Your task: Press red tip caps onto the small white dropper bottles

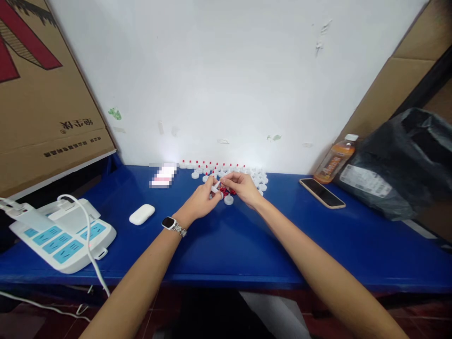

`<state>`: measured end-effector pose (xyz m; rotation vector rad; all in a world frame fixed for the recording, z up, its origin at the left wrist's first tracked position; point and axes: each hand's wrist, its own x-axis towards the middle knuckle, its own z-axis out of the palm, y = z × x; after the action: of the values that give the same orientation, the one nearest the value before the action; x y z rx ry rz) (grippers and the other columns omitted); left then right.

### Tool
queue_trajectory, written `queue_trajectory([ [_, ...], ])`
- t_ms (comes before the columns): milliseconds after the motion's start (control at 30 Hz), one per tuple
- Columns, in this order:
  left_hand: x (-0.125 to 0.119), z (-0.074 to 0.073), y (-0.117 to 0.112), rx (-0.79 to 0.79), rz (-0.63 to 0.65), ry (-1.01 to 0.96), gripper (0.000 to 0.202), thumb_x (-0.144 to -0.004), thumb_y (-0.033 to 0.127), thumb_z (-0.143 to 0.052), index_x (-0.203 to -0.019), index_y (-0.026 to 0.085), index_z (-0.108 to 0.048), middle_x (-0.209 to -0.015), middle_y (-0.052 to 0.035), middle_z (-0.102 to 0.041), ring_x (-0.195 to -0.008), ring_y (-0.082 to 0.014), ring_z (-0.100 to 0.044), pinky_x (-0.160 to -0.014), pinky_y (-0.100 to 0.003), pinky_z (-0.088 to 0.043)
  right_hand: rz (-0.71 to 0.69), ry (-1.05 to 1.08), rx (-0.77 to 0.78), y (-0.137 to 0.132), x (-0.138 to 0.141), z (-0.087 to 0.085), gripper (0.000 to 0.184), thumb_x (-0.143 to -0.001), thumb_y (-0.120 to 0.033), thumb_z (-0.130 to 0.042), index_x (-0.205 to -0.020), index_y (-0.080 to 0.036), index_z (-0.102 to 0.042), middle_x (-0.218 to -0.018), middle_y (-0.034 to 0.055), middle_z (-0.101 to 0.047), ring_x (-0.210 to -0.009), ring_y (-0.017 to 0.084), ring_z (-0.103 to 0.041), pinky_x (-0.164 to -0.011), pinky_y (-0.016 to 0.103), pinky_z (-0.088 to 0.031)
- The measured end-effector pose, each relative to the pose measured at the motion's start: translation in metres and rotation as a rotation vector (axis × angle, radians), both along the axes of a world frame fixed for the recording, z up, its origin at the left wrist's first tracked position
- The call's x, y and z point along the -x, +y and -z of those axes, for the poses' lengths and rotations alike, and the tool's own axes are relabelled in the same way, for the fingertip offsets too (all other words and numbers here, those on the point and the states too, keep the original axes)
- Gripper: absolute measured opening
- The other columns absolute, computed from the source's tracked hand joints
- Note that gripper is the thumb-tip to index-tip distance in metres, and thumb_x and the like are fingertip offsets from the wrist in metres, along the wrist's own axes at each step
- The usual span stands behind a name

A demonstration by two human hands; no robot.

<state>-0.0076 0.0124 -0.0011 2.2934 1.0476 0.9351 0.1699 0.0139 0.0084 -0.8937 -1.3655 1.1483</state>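
While left fingers [211,181] pinch a white cap [214,189], right fingers [231,178] sit beside it, grip unclear.

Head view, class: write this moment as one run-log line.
left hand: holds white piece; right hand: close beside it; between hands: red pieces; beyond: white caps

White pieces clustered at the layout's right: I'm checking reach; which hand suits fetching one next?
Probably the right hand: it lies close beside those white pieces, while the left hand is farther from them and holds a white part.
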Motion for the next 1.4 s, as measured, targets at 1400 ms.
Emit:
queue_trajectory([
  [1400,0.045,0.015,0.046,-0.077,-0.236,-0.131,0.034,-0.093,0.045,-0.055,-0.105,0.018,-0.073,-0.106,-0.0080,-0.057,-0.093,-0.0192,-0.057,-0.078,-0.031,-0.047,0.188,-0.291,-0.220,0.000,0.004,0.017,0.035,-0.087,-0.053,-0.060,-0.073,-0.021,-0.058,-0.062,-0.0007,-0.059,-0.057,0.014,-0.051,-0.057,0.028,-0.041],
])
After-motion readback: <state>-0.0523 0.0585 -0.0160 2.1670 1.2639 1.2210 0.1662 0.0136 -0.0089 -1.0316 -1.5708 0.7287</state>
